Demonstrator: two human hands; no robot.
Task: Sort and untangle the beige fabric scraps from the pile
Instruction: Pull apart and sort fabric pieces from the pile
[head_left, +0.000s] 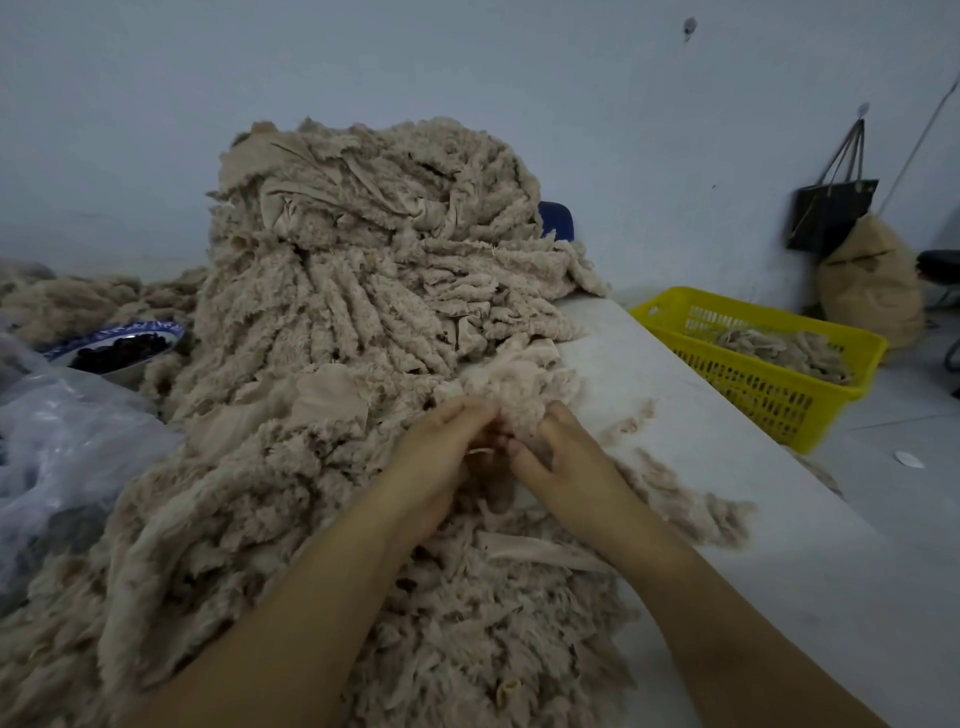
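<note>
Head: left hand (441, 460), right hand (569, 457) pinch fluffy scrap (517, 408) at pile (353, 291) edge; white table (717, 431) rightward.

A small textile workshop: a scrap pile (363, 312) lies on a white table (727, 519), a yellow basket (753, 400) at 3 o'clock holds more scraps (779, 349), and a sack (872, 291) stands at 2 o'clock.

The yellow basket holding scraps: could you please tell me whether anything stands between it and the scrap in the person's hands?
Nothing visible does. The left hand and right hand pinch a scrap at the right edge of the pile; only bare table with a few flat tufts lies before the yellow basket.
</note>
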